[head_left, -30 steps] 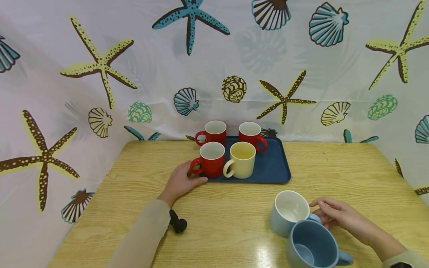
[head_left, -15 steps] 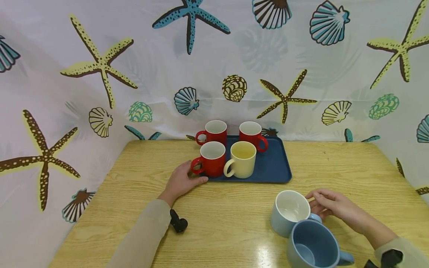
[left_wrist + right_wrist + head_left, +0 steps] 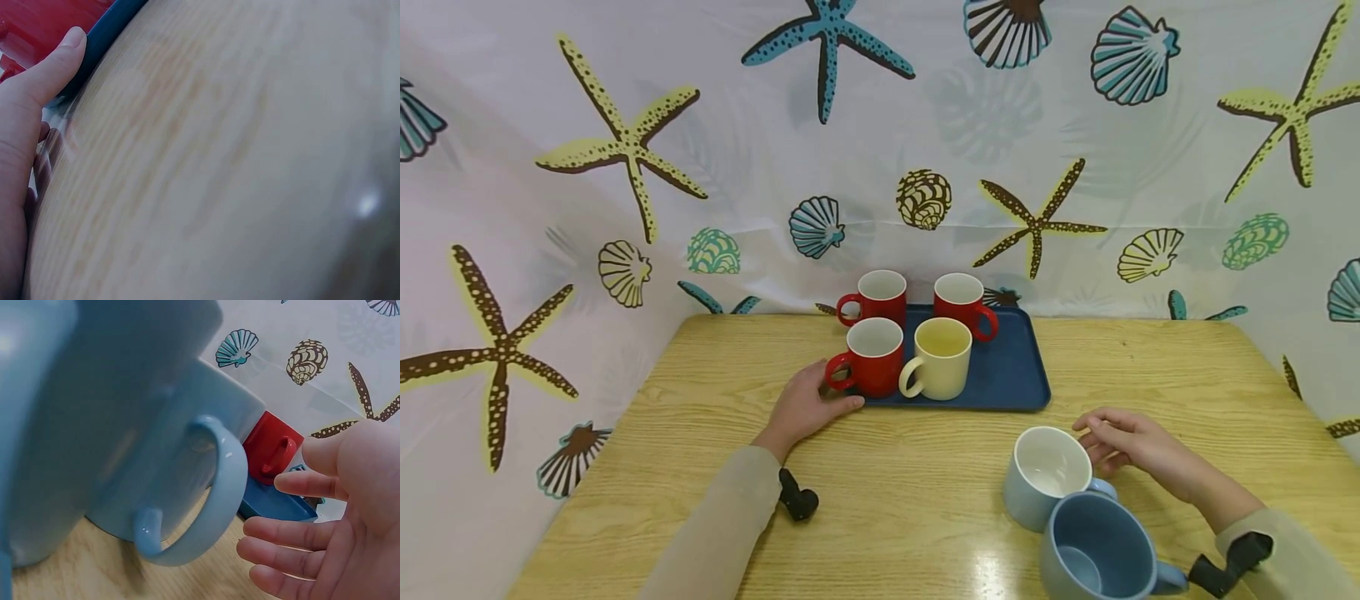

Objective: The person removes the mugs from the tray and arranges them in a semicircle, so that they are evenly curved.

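Observation:
My left hand (image 3: 805, 410) (image 3: 19, 137) holds the near left corner of a blue tray (image 3: 1007, 367) (image 3: 103, 40), thumb along its front edge, fingers partly hidden. A red mug (image 3: 876, 367) stands beside that hand on the tray. My right hand (image 3: 1138, 454) (image 3: 337, 537) hovers with loosely bent fingers, holding nothing, to the right of a pale blue mug (image 3: 1026, 492) (image 3: 175, 444). A gap separates it from that mug's handle (image 3: 234, 481) in the right wrist view. Nearer stands a larger blue mug (image 3: 1060, 558) (image 3: 112, 375), its handle pointing right.
On the tray are also a cream mug (image 3: 945, 371) at the front and two more red mugs, one at back left (image 3: 891, 312) and one at back right (image 3: 955, 310). A patterned cloth (image 3: 880, 150) hangs behind the wooden table (image 3: 880, 517).
My right hand has moved forward and left, past the pale blue mug's handle, and more of its sleeve shows. The left hand, tray and mugs have stayed in place.

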`<state>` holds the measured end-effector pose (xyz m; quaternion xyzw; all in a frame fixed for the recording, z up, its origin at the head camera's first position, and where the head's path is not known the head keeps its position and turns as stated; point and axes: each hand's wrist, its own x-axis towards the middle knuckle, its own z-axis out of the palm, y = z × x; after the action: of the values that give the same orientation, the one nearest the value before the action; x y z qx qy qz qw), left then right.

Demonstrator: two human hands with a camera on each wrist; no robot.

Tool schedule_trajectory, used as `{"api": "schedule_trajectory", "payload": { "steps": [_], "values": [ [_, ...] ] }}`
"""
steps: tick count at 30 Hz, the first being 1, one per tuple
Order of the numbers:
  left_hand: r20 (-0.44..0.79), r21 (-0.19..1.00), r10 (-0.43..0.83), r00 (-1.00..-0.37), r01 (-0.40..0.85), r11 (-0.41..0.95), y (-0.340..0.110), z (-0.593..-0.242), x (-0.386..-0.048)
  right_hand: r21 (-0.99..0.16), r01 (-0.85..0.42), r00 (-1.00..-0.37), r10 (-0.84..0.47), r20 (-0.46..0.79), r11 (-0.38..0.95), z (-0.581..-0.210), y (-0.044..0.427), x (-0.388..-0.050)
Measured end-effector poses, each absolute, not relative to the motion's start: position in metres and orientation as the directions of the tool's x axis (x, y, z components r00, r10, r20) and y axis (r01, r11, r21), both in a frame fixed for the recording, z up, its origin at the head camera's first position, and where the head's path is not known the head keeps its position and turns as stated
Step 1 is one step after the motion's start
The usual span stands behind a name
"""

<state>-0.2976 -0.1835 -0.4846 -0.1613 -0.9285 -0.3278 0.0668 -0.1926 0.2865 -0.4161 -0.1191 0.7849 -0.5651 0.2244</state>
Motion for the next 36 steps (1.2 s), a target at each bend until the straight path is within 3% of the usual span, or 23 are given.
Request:
{"api": "schedule_trajectory", "payload": {
  "steps": [17, 36],
  "values": [
    [0.243, 0.590, 0.256, -0.936, 0.352, 0.727, -0.183, -0.483, -0.297, -0.900, 0.021, -0.884, -0.412, -0.220, 0.436, -0.407, 0.296, -0.212],
    [0.248, 0.607, 0.255, -0.935, 0.355, 0.712, -0.183, -0.485, -0.298, -0.894, 0.016, -0.891, -0.399, -0.216, 0.448, -0.404, 0.292, -0.237]
  ]
}}
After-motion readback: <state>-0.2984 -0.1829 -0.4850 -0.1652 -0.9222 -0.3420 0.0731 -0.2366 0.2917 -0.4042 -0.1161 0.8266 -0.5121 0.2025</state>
